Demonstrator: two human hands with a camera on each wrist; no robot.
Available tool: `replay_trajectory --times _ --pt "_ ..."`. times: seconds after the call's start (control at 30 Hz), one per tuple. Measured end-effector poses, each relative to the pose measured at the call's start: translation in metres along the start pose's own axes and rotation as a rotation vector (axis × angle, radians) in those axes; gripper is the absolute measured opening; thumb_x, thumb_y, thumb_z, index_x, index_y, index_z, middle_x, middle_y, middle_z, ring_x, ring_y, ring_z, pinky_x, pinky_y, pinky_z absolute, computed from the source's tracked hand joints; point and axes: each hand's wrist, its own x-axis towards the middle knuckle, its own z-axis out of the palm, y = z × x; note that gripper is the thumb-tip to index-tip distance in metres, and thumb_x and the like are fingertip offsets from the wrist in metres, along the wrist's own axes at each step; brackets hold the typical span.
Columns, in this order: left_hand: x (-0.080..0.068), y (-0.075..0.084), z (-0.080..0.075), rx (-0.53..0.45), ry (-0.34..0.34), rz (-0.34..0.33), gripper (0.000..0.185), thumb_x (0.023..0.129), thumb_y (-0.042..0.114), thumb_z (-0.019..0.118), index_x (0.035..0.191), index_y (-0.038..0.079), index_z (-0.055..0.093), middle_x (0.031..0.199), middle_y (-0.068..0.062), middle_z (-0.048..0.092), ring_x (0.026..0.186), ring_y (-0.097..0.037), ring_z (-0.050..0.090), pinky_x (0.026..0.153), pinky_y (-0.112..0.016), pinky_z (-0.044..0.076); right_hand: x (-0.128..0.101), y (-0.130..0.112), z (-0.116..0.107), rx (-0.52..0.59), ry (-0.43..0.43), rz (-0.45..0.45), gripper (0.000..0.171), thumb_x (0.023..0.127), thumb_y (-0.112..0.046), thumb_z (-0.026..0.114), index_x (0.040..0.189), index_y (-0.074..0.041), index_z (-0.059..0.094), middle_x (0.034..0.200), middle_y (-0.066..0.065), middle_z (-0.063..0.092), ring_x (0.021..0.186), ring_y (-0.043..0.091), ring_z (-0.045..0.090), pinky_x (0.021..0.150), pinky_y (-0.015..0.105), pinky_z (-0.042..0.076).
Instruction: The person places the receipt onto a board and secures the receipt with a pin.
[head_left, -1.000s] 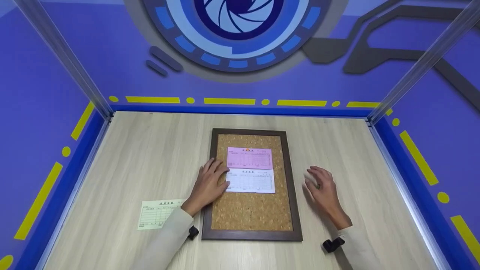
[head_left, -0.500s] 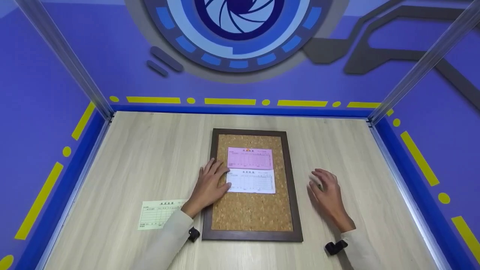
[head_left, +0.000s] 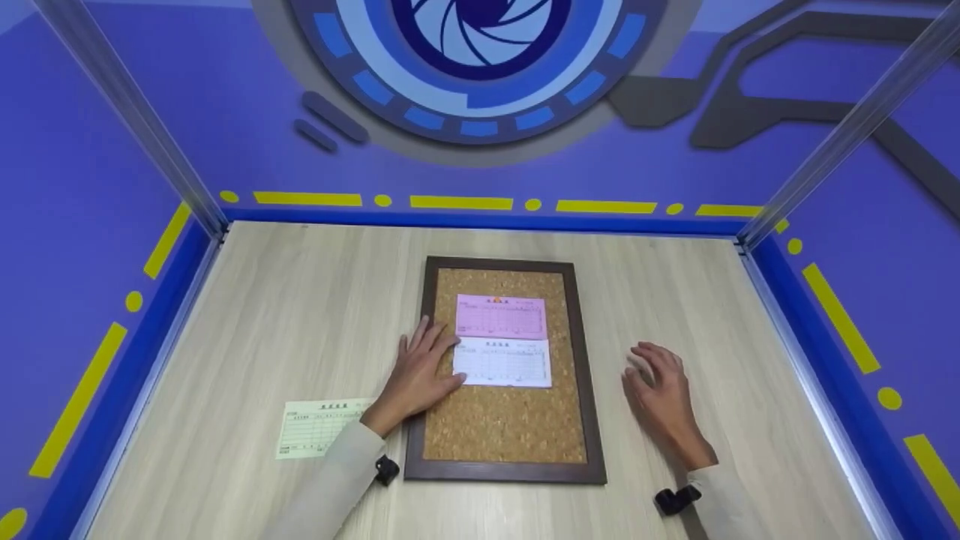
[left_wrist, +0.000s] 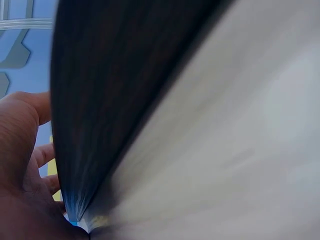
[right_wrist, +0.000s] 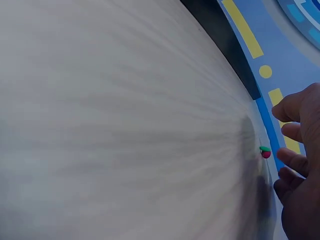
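A framed corkboard (head_left: 504, 427) lies flat on the table. On it, a pink slip (head_left: 501, 319) carries a small orange pin (head_left: 496, 299) at its top edge, and a white slip (head_left: 504, 364) lies just below. My left hand (head_left: 420, 375) rests across the board's left frame, fingers spread, fingertips and thumb at the white slip's left edge. To the right of the board my right hand (head_left: 664, 394) is low over the table, fingers loosely bent and holding nothing. Beyond its fingers in the right wrist view are small green and red pieces (right_wrist: 265, 152).
A pale green slip (head_left: 311, 431) lies on the table (head_left: 315, 300) left of the board, partly under the left forearm. Blue printed panels (head_left: 480, 172) wall in the table at the back and both sides.
My right hand has drifted a little right and towards me. My left thumb has slid slightly down along the white slip's edge; the board and slips have stayed put.
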Motion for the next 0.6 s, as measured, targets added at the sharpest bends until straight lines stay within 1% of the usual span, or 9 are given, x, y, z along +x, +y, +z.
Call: replay_trajectory --times 0.07,0.37,0.43,0.6 --pt "-0.001 0.0 -0.001 0.0 -0.006 0.003 0.063 0.096 0.037 0.079 0.152 0.013 0.063 0.172 -0.02 0.04 0.168 -0.047 0.013 0.125 -0.083 0.01 -0.002 0.001 -0.001 0.0 0.004 0.005 0.036 0.097 0.009 0.075 0.133 0.009 0.071 0.146 0.028 0.062 0.143 0.045 0.047 0.11 0.002 0.027" --pt "-0.002 -0.002 -0.001 0.006 -0.013 0.008 0.064 0.098 0.039 0.077 0.155 0.015 0.063 0.174 -0.019 0.039 0.168 -0.047 0.012 0.127 -0.08 0.009 -0.012 0.004 -0.004 0.044 0.017 0.062 0.033 0.099 0.002 0.076 0.132 0.005 0.073 0.147 0.022 0.062 0.143 0.034 0.047 0.111 0.004 0.03" --pt "-0.002 -0.002 -0.001 0.002 -0.011 0.01 0.064 0.098 0.039 0.077 0.156 0.015 0.063 0.174 -0.019 0.039 0.168 -0.047 0.012 0.127 -0.08 0.009 -0.014 0.006 -0.004 0.04 0.034 0.05 0.032 0.098 0.004 0.077 0.13 0.005 0.074 0.146 0.022 0.063 0.142 0.035 0.048 0.111 0.004 0.03" --pt "-0.003 -0.002 0.0 0.001 -0.003 0.02 0.063 0.098 0.039 0.078 0.154 0.014 0.064 0.174 -0.02 0.039 0.168 -0.047 0.012 0.126 -0.081 0.01 -0.017 0.012 -0.003 0.017 0.086 -0.022 0.03 0.092 0.011 0.079 0.122 0.009 0.075 0.138 0.027 0.066 0.136 0.042 0.052 0.113 0.007 0.028"
